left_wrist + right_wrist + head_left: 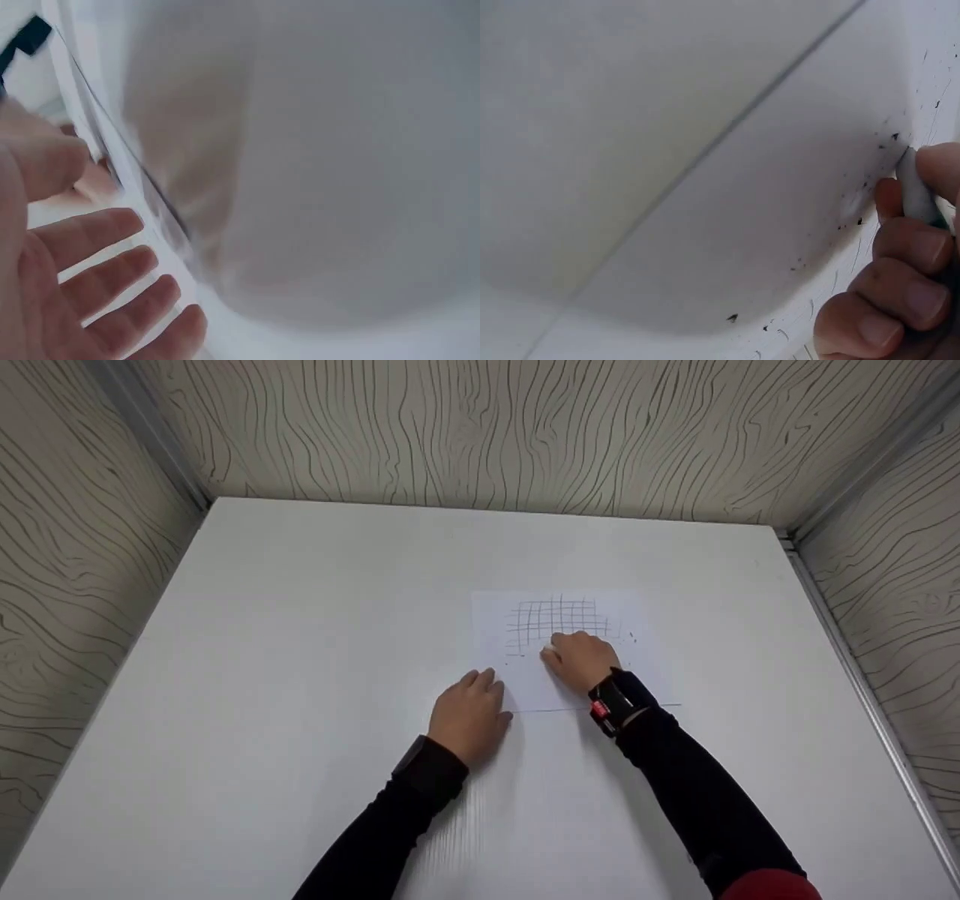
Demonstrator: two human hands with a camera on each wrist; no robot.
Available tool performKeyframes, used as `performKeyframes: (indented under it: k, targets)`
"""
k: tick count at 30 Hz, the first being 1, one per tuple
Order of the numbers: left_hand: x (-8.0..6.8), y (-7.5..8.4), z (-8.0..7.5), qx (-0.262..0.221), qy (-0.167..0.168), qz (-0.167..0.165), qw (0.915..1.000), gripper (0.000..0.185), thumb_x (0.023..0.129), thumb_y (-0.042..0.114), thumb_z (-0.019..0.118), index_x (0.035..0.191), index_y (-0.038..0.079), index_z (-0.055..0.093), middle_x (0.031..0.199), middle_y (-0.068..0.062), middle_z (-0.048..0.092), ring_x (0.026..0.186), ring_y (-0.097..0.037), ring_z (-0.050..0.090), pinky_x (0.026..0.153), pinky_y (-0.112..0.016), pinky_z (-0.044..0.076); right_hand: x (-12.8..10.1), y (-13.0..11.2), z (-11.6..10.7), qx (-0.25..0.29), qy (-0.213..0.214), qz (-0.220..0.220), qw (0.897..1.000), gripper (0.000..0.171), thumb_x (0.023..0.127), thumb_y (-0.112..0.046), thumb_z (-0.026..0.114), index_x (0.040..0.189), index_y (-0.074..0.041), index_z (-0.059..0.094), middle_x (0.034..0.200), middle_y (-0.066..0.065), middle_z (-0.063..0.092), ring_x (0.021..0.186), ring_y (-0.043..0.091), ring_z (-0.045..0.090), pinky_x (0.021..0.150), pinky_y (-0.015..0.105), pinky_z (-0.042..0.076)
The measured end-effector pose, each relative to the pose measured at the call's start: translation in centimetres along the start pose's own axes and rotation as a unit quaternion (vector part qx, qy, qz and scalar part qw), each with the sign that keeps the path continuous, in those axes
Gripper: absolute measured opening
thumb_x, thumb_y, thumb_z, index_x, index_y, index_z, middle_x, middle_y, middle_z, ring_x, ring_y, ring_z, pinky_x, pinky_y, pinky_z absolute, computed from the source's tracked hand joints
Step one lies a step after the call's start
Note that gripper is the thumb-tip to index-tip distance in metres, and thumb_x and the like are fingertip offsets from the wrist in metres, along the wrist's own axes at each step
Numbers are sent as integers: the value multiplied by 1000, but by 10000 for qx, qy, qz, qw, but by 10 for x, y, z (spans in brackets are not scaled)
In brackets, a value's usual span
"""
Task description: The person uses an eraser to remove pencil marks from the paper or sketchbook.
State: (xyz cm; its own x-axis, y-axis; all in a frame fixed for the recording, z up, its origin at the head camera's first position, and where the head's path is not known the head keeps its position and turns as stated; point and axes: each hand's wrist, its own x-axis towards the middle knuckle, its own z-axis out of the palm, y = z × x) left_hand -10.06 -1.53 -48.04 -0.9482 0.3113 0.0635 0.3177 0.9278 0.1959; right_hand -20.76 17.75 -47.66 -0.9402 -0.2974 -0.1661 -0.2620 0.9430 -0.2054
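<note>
- A thin white sheet of paper (559,660) lies flat on the smooth white desk (300,660), just to the 2 o'clock side of the desk's middle; a hand-drawn pencil grid (562,619) of rough squares fills its far half.
- The right hand (581,660) rests on the sheet at the grid's near edge, at 6 o'clock of the drawing. Its fingers (900,247) are curled and pinch a small, pale, rounded eraser (915,191) against the paper. Dark crumbs (855,202) speckle the sheet beside it.
- The left hand (469,716) lies palm down at the sheet's near left corner, at 8 o'clock of the right hand. Its fingers (105,292) are straight and slightly spread, holding nothing.
- Both forearms wear black sleeves (697,787); walls with a wavy wood-grain pattern (487,427) surround the desk.
</note>
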Motion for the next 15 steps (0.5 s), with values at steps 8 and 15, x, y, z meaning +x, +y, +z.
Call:
performKeyframes:
  k: [8,15]
  targets:
    - [-2,-13,5,-457,-141,281,9985,45,101,33,67,135,3,70,146,-12,67,140,-28,61,115,-39,52,0,-27,2,114,-16,-444,9989,34,107,-30,58,80,-9,57,72,6,55,69,23,54,65,41,49]
    - [-3,-11,6,-659,-65,246,9975,42,100,32,70,131,4,71,144,-12,67,136,-28,64,106,-42,59,6,-33,11,473,92,-463,9978,34,105,-29,59,78,-9,55,69,2,48,67,22,51,61,35,42]
